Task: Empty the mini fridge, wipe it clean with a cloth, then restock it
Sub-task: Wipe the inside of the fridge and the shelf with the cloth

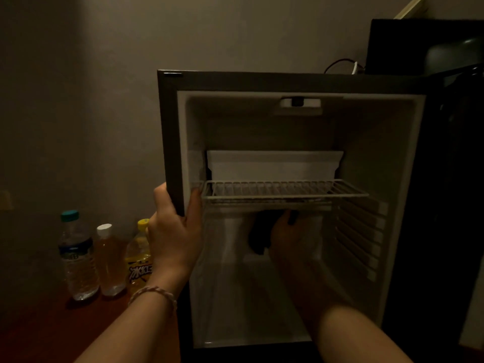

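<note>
Mini fridge [408, 205] stands open, dark casing, pale interior, no items seen inside. White wire shelf [285, 191] sits level about halfway up, with a white box-like compartment behind it at the back wall. Dark cloth [259, 235] is bunched up just below the shelf, against the rear of the lower compartment. Three bottles stand upright left of the fridge: clear water bottle [77, 258] with teal cap, amber bottle [110, 260] with white cap, yellow bottle [138, 255] with yellow cap.

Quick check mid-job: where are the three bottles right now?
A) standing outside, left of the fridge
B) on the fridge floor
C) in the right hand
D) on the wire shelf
A: the bottles stand on the wooden surface left of the fridge, whose wire shelf is bare.
</note>
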